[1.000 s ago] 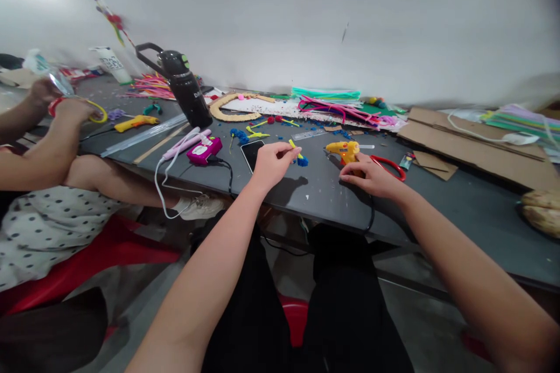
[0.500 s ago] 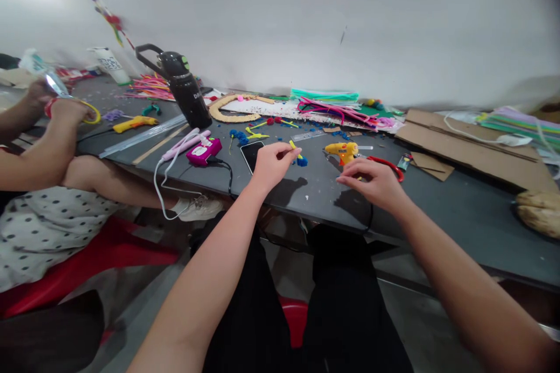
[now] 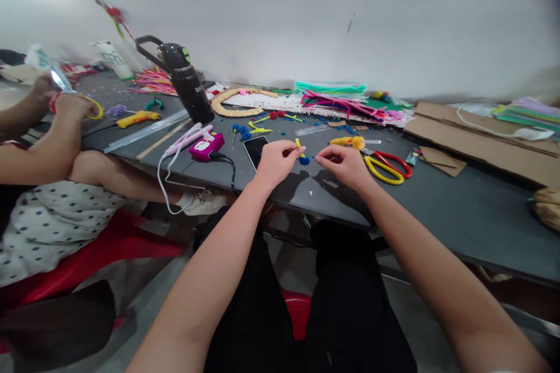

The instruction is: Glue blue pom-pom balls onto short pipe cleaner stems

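My left hand is closed in a pinch on a short yellow pipe cleaner with a fuzzy blue end. Just to its right, fingertips together, is my right hand. A tiny blue speck shows at those fingertips; what they hold is too small to make out. A yellow hot glue gun lies behind my right hand, partly covered by it. Scissors with red and yellow handles rest to the right. A phone lies partly behind my left hand.
A black bottle stands at the back left, near a purple charger with cables. Pink pipe cleaners and cardboard lie along the wall. At left, another person's hands hold scissors.
My right hand has moved left and slightly up, close to the blue end held by my left hand. The scissors' handles now show beyond it. My left hand keeps its pinch.
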Motion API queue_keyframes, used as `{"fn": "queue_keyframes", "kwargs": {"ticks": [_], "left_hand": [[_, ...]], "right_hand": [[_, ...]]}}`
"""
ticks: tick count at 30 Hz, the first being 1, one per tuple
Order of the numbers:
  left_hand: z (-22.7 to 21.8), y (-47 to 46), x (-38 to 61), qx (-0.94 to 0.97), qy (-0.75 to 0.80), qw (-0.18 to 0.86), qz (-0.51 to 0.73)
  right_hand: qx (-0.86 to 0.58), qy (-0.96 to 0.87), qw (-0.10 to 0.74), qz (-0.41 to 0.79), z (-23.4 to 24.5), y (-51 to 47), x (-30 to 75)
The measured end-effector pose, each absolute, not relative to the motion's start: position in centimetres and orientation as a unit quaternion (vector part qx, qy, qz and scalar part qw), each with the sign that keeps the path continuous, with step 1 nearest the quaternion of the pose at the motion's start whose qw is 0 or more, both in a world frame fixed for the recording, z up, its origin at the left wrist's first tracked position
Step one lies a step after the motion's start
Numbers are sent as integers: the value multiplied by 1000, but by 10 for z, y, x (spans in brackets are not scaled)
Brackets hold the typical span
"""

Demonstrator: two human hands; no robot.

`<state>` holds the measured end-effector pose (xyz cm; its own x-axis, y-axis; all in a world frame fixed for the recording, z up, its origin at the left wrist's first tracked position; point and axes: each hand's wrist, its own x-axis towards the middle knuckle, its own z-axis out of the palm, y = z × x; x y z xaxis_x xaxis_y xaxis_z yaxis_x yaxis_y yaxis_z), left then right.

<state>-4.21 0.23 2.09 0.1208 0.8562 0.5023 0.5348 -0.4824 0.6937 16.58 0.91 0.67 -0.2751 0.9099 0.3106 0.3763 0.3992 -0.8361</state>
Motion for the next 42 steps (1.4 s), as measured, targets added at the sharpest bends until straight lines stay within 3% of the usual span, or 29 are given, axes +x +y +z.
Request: {"fn": "queue_keyframes", "kwargs": {"ticks": [11,23,42], "left_hand": [[17,3,-37,757,450,156,446],[16,4,-37,774,442,152,426],[17,3,-35,776,442,173,414]], "right_hand": [[-400,-766,427,267,7,9,158],[-321,-854,402,75,3,8,161],[-300,-872,385,43,1,8,159]]}}
